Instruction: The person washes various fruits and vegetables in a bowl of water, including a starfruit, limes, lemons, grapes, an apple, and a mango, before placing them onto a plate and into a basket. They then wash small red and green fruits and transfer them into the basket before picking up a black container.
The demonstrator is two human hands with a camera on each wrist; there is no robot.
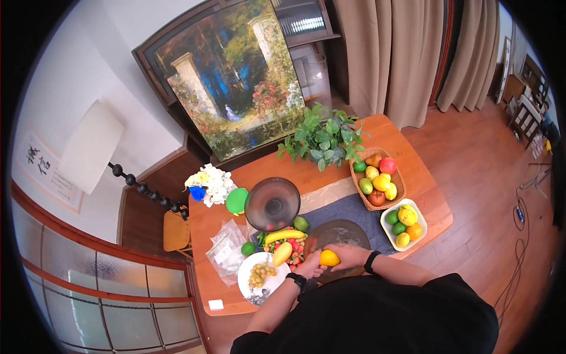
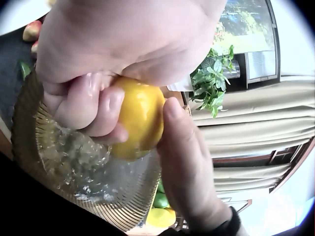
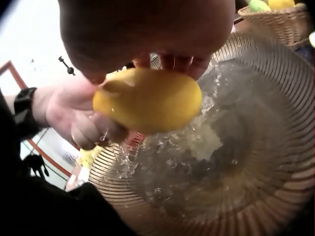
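A yellow fruit (image 1: 329, 258) (image 2: 140, 118) (image 3: 160, 101) is held between both hands above a ribbed clear bowl (image 1: 361, 236) (image 2: 23, 123) (image 3: 295, 98) of water. My left hand (image 1: 311, 266) (image 2: 123, 39) (image 3: 74, 115) has its fingers curled against one side of the fruit. On the other side, my right hand (image 1: 352, 255) (image 2: 187, 160) (image 3: 147, 34) grips it, with the thumb pressed on the skin in the left wrist view. Drops and ripples show on the water in the right wrist view.
Left of the bowl lie a banana (image 1: 285, 235), a mango (image 1: 282, 253), strawberries and a white plate (image 1: 244, 277) with grapes. Behind are a dark round dish (image 1: 272, 203) and a plant (image 1: 327, 135). Rightward stand a wicker fruit basket (image 1: 403, 187) and a white fruit tray (image 1: 420, 239).
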